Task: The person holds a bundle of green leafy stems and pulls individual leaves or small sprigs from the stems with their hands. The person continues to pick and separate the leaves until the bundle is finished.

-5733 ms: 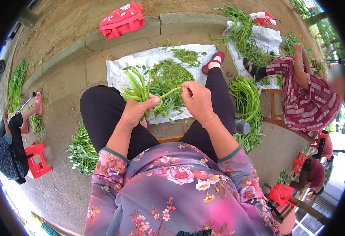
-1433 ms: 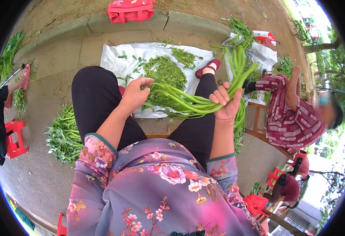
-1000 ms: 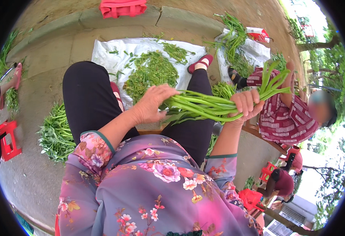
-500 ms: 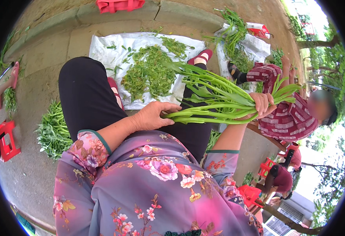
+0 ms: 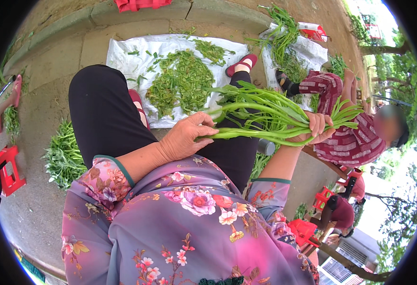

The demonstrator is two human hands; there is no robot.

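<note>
Both hands hold green stalks; a red package bears unreadable markings.

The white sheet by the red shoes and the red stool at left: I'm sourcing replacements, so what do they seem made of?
White sheet: probably plastic, matte and wrinkled; any weave is too fine to see. Red stool: likely moulded plastic, smooth and evenly coloured.

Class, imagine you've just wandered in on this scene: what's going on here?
A seated person's right hand grips a bunch of leafy green stems, held crosswise above the lap, while the left hand pinches stem ends at its other side. On the ground in front, small green pieces lie on a white sheet. More greens are heaped at the left, and another person sits to the right.
</note>
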